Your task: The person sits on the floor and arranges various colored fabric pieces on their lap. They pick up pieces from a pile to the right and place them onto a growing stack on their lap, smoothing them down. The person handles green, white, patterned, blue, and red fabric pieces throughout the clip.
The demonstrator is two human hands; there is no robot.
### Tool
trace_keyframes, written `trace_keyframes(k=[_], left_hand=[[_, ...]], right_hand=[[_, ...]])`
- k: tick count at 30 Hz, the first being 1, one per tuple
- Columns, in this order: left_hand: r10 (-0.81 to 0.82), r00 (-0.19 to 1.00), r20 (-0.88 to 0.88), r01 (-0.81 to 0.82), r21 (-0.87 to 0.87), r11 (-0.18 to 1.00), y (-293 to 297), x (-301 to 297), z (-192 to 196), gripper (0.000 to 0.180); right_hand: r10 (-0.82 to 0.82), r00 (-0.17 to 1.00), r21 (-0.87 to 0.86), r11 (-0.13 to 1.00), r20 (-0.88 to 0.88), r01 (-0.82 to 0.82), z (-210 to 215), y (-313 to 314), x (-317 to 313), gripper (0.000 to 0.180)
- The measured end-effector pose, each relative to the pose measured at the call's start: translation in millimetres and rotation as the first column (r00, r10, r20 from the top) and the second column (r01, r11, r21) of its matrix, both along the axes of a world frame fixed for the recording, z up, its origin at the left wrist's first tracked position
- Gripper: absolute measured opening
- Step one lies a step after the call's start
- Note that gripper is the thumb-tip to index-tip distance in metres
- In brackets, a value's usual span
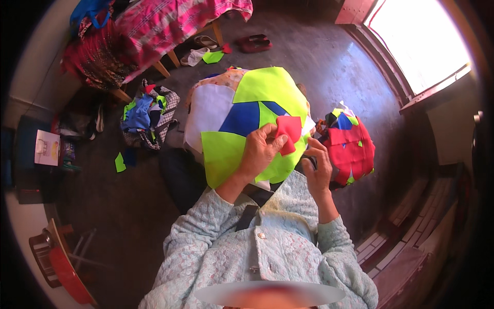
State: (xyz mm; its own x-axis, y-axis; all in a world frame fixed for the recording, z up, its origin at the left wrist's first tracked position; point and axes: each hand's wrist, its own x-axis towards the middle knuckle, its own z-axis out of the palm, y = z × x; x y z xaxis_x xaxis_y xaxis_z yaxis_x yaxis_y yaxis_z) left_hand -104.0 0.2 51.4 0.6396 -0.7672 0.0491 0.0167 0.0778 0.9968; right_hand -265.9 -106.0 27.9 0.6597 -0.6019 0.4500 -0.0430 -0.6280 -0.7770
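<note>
My left hand (261, 149) is closed, pinching a folded piece of red cloth (288, 130) between thumb and fingers. Over my lap lie cut cloth pieces: large lime-green cloth (270, 85), blue cloth (241, 118) and pale lilac cloth (210, 110). The red piece is held above them. My right hand (319, 164) is just to the right of the red piece, its fingers curled toward the thumb; anything between them is too small to make out. Peach patterned fabric (226, 81) shows under the far edge of the pieces.
A red bundle (351, 149) with coloured scraps stands at my right. On the floor to the left is a checked cloth bag (165, 110) of scraps, with a loose green scrap (120, 162) nearby. Shoes (253, 43) lie ahead, beside a pink-covered bed (159, 28).
</note>
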Motion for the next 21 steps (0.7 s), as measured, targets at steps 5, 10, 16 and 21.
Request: trace_keyframes(k=[5,10,16,21], left_hand=[[-0.100,0.981,-0.168,0.105,0.023,0.994,-12.0,53.2,37.3,0.027],[-0.142,0.986,0.083,0.133,0.108,0.985,-11.7,119.0,66.1,0.059],[-0.158,0.979,0.133,0.115,0.281,0.953,-5.6,179.4,51.6,0.063],[-0.099,0.939,0.329,-0.016,0.329,0.944,-14.4,199.2,35.6,0.068]], right_hand=[[-0.219,0.960,-0.049,0.976,-0.173,0.214,-58.1,-32.9,-33.4,0.015],[-0.315,0.896,-0.111,0.949,-0.312,0.295,-116.2,-36.9,-59.1,0.016],[-0.217,0.894,0.055,0.965,-0.392,0.258,-135.6,-20.4,-58.9,0.018],[-0.207,0.888,0.013,0.972,-0.412,0.233,-134.6,-24.4,-58.0,0.019]])
